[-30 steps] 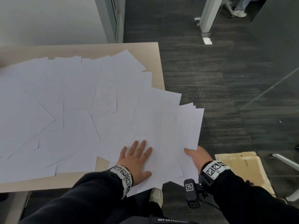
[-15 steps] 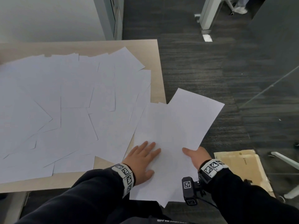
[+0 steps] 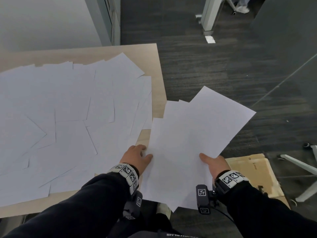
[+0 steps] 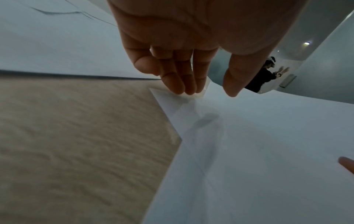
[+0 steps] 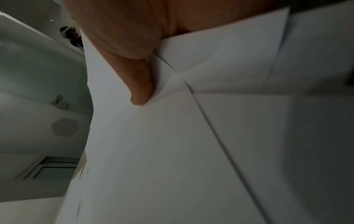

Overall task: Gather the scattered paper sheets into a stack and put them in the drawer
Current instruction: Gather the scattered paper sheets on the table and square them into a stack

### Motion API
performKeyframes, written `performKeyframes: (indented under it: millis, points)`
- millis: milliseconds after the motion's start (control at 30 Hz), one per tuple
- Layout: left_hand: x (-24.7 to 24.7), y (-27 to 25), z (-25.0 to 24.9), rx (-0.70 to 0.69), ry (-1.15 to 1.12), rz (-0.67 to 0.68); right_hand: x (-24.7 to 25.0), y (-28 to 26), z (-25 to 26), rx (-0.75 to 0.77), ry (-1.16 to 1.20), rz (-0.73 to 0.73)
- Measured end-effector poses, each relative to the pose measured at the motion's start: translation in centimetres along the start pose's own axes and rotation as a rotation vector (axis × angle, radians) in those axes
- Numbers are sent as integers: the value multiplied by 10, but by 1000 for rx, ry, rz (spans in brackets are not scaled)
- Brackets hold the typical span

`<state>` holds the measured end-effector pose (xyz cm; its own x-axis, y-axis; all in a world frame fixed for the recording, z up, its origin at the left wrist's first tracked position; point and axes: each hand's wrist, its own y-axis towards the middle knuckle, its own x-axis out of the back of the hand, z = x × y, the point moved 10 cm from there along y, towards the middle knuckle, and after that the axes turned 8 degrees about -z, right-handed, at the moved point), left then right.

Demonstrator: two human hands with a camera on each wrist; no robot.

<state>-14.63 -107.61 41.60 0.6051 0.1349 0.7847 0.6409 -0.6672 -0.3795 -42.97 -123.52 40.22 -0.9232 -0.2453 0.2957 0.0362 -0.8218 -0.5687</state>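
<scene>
A loose bunch of white paper sheets (image 3: 193, 134) hangs past the right edge of the wooden table (image 3: 154, 66), over the dark floor. My right hand (image 3: 214, 162) grips its near right side, thumb on top and fingers hidden beneath; the right wrist view shows that thumb (image 5: 139, 84) pressed on the sheets (image 5: 191, 151). My left hand (image 3: 137, 157) holds the bunch's left edge, thumb on top. In the left wrist view its fingertips (image 4: 182, 84) meet a sheet corner (image 4: 172, 103). Many scattered sheets (image 3: 68, 117) overlap across the table. No drawer is in view.
Flattened brown cardboard (image 3: 248, 172) lies on the floor under my right wrist. A white furniture leg (image 3: 298, 165) stands farther right, and a grey wall (image 3: 51, 23) rises behind the table. A glass partition runs along the far right.
The gathered bunch has slid right, off the table, and fanned out. My left hand went from lying flat on top of it to holding its left edge. The right hand kept its grip.
</scene>
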Motion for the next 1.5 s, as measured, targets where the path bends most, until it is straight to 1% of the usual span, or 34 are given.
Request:
performKeyframes:
  millis: [67,133,233,333,433,533,567,700,767,933,1000,1100,1200,1333,1500]
  points:
    - [6,1,5,21,17,-31,-5,2,-5,-1,17,9]
    - [11,1,7,20,81,-37,-10,1,-7,-11,31,35]
    - [14,2,9,24,137,1,-14,1,-6,-27,42,62]
    - [11,4,17,67,52,45,-14,3,-5,-32,48,39]
    - [15,2,25,107,29,32,-20,7,-5,-25,55,38]
    - [17,-2,26,92,-2,38,-26,7,0,19,35,29]
    - [16,-2,26,85,-37,47,-26,7,1,37,29,27]
    - [13,3,18,92,-303,85,-33,5,1,69,-35,83]
    - [13,11,9,88,-363,92,-34,8,-4,62,-62,89]
    - [11,26,-19,21,-306,99,-34,7,-6,54,-30,126]
    - [7,29,-28,26,-325,119,-32,7,-6,44,2,135]
    - [6,37,-33,44,-337,113,-29,8,-5,33,30,130]
    - [8,44,-37,68,-371,92,-26,9,-7,31,33,134]
    - [13,48,-42,56,-381,65,-26,7,-8,17,70,138]
    - [9,45,-42,61,-397,111,-30,9,-9,17,82,136]
